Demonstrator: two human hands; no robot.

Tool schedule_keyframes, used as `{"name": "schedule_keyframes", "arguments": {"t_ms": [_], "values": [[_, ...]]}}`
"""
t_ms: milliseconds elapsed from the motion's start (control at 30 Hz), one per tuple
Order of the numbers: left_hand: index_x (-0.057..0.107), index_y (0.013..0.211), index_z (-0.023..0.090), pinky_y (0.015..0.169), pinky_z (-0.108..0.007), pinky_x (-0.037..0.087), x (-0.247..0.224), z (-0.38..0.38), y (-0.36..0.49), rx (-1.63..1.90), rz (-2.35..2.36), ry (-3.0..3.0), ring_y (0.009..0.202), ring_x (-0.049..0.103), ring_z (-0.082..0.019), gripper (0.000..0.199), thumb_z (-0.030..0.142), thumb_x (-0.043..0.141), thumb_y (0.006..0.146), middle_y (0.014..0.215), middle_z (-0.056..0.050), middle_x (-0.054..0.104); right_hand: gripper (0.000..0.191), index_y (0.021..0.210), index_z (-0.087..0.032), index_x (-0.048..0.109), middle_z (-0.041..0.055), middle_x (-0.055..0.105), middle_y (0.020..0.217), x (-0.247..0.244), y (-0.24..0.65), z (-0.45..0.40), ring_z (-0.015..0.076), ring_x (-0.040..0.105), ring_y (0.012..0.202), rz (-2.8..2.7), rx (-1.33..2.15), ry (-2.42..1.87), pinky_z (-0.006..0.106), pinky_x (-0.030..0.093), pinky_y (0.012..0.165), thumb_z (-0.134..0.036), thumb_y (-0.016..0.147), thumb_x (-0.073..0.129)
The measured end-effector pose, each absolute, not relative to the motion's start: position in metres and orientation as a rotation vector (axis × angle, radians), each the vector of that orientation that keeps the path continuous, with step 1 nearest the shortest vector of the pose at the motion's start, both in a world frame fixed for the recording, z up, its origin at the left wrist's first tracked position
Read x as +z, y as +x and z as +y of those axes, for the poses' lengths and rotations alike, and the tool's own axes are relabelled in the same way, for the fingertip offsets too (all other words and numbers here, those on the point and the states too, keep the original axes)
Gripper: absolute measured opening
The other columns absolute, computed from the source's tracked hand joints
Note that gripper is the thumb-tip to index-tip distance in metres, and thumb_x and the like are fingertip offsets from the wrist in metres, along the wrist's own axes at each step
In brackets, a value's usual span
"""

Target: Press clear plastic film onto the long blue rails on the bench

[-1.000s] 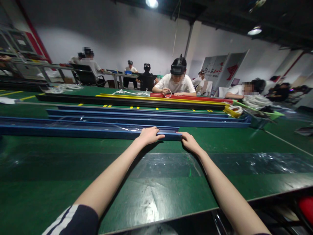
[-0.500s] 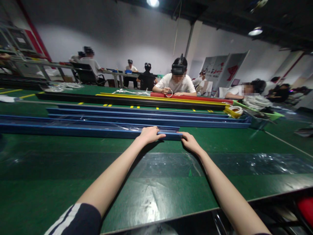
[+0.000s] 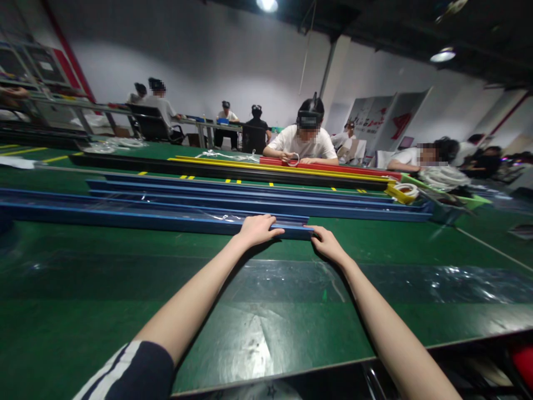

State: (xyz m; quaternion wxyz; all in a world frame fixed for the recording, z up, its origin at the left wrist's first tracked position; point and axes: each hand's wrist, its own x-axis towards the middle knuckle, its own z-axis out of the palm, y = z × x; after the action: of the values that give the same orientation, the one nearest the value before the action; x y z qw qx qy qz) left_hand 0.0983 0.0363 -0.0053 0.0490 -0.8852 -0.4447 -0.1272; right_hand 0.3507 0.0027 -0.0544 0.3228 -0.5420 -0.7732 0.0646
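A long blue channel profile (image 3: 175,221) lies across the green table (image 3: 308,350), clear plastic film inside its trough. Near its right end, my left hand (image 3: 256,230) is closed over the near wall, fingers over the top edge and thumb pointing right. My right hand (image 3: 328,243) holds the very end of the same profile at its near corner; its fingertips are partly hidden. Just behind lie more blue profiles (image 3: 333,209), parallel to it. Between my forearms and beyond them, a flat strip of clear film (image 3: 395,282) stretches over the table.
Black profiles (image 3: 125,165), a yellow profile (image 3: 291,170) and a red one (image 3: 358,169) lie farther back. A yellow tray (image 3: 402,194) with white coils sits at right, beside a green bin (image 3: 474,199). A co-worker (image 3: 306,136) leans over the far side.
The view has shifted slightly, so the scene sits a little farther right. Both hands keep their places on the blue profile, with no clear movement along it.
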Motion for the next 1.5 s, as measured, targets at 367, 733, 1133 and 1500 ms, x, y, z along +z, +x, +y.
{"name": "schedule_keyframes", "arguments": {"t_ms": [367, 733, 1133, 1500], "values": [[0.054, 0.087, 0.026, 0.063, -0.024, 0.037, -0.001, 0.036, 0.094, -0.572, -1.46, -2.793, 0.085, 0.06, -0.016, 0.029, 0.052, 0.055, 0.076, 0.093, 0.004, 0.064, 0.043, 0.113, -0.018, 0.061, 0.0077, 0.062, 0.115, -0.051, 0.35, 0.001, 0.018, 0.054, 0.109, -2.027, 0.205, -1.453, 0.036, 0.039, 0.098, -0.007, 0.075, 0.044], [0.063, 0.08, 0.023, 0.064, -0.026, 0.039, -0.004, 0.037, 0.095, -0.573, -1.495, -2.713, 0.084, 0.061, -0.021, 0.034, 0.056, 0.055, 0.073, 0.086, -0.001, 0.068, 0.043, 0.112, -0.018, 0.061, 0.0075, 0.063, 0.115, -0.049, 0.348, -0.001, 0.018, 0.054, 0.109, -2.022, 0.213, -1.455, 0.035, 0.039, 0.098, -0.007, 0.074, 0.045], [0.065, 0.082, 0.02, 0.071, -0.031, 0.041, 0.002, 0.027, 0.099, -0.392, -1.483, -2.615, 0.088, 0.062, -0.025, 0.042, 0.057, 0.046, 0.08, 0.087, -0.009, 0.068, 0.044, 0.112, -0.018, 0.061, 0.0075, 0.062, 0.115, -0.052, 0.349, 0.0, 0.0178, 0.054, 0.109, -2.024, 0.201, -1.45, 0.035, 0.039, 0.098, -0.006, 0.074, 0.042], [0.058, 0.087, 0.019, 0.072, -0.029, 0.043, -0.01, 0.022, 0.099, -0.499, -1.426, -2.619, 0.092, 0.059, -0.022, 0.039, 0.054, 0.041, 0.085, 0.095, -0.008, 0.064, 0.038, 0.095, -0.019, 0.063, 0.0034, 0.067, 0.095, -0.022, 0.331, -0.014, 0.016, 0.06, 0.091, -1.766, 0.202, -1.407, 0.03, 0.044, 0.086, -0.008, 0.072, 0.036]]}}
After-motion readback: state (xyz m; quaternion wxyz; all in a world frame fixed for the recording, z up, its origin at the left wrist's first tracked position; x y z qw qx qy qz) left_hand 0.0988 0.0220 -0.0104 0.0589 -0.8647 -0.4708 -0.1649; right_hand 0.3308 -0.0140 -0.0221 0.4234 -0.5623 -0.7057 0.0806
